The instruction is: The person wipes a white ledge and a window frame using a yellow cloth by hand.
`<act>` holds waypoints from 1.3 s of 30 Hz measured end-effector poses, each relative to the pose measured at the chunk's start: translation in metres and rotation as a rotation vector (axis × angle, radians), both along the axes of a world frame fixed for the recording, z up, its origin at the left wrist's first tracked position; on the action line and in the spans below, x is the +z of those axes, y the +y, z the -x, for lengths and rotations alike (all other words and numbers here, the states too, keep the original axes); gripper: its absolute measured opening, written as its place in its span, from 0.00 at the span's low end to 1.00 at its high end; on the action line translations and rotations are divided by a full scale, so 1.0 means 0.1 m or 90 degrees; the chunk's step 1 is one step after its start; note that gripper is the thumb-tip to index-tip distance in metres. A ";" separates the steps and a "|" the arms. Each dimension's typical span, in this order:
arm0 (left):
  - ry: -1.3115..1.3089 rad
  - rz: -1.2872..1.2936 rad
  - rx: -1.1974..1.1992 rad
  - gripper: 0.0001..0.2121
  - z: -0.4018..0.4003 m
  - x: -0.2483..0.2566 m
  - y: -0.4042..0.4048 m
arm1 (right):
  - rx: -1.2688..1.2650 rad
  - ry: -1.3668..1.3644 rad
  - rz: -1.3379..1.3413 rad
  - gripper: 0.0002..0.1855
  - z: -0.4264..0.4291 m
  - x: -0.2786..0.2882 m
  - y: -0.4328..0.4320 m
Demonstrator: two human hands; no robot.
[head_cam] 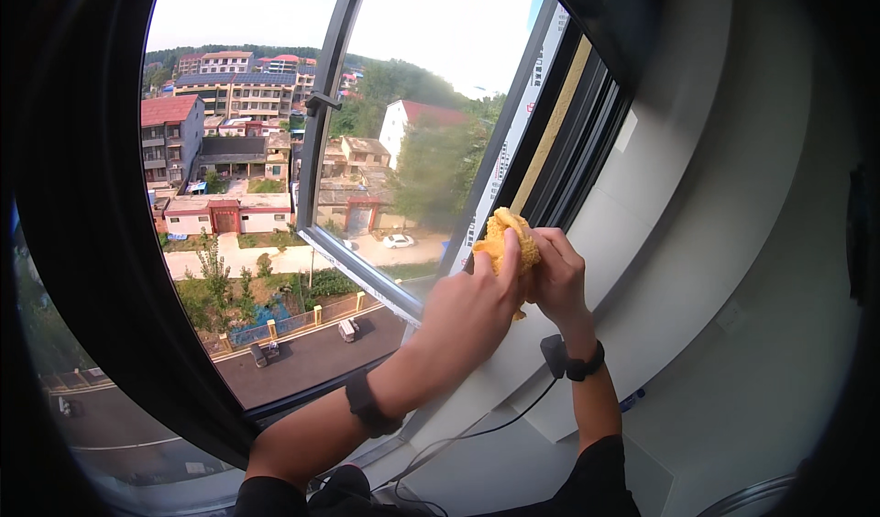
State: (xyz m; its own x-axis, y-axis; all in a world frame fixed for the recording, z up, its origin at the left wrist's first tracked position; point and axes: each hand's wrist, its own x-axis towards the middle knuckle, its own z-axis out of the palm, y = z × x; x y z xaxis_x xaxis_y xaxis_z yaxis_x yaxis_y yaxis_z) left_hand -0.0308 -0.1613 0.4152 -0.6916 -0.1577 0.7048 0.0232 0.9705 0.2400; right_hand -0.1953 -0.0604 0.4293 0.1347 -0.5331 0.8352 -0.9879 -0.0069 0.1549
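Observation:
A bunched yellow cloth (522, 242) is gripped between both hands beside the window frame. My left hand (481, 297) holds it from the left, with fingers bent over its front. My right hand (557, 269) pinches it from the right; part of the cloth hangs below the fingers. Just left of the hands stands an opened window sash (321, 146) with a dark frame and a glass pane. Printed protective film (512, 132) runs along the sash's side. Dark frame tracks (570, 132) with a yellowish strip lie above the cloth.
A black cable (481, 433) runs from a small black device (553, 355) at the right wrist down to the body. White wall panels (619, 201) curve along the right. Left of the sash, the window opening gives onto a road (309, 369) far below.

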 end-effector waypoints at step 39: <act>0.297 0.166 0.119 0.13 1.85 0.51 -1.50 | -0.206 0.343 0.012 0.44 0.96 0.45 -1.12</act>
